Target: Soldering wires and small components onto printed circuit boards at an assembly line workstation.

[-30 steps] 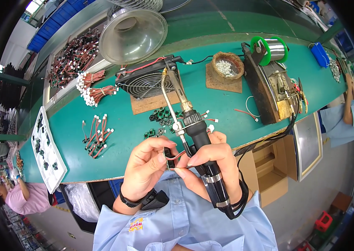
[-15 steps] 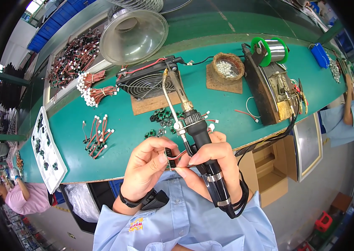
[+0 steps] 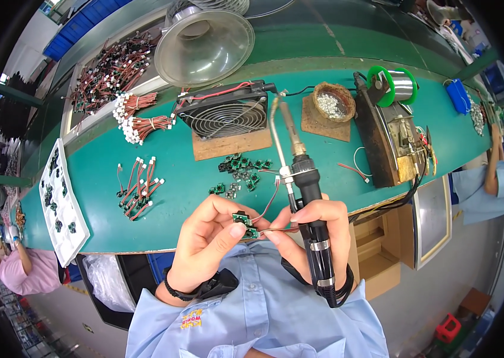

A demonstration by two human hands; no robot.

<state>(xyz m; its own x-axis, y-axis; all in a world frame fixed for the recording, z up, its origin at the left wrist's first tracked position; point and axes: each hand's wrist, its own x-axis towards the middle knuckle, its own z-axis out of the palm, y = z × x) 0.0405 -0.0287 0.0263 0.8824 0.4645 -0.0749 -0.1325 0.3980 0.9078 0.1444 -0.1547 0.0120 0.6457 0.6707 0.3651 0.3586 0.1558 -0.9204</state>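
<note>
Between thumb and fingers, my left hand (image 3: 204, 247) pinches small green circuit boards (image 3: 243, 223) with black parts on them. My right hand (image 3: 330, 227) is wrapped round a black soldering iron (image 3: 307, 182) with a thin metal tube alongside, its tip pointing up and away from the boards. The thumb and a finger of that hand also pinch thin red and dark wires (image 3: 280, 230) that run to the boards. Another wire with a white plug rises from the boards. Beyond my hands lie loose green boards (image 3: 241, 162) and a group of wired boards (image 3: 140, 194).
A black fan (image 3: 225, 113) stands behind the iron, under a clear extraction hood (image 3: 204, 51). To the right are a round pot (image 3: 330, 101), a solder spool (image 3: 399, 86) and an iron stand (image 3: 377, 131). A white tray (image 3: 76, 230) with boards sits left. Other people work at both sides.
The boards in my left hand have turned so their green faces show. My right hand and the iron have shifted slightly right, the iron now more upright. The whole view has shifted a little.
</note>
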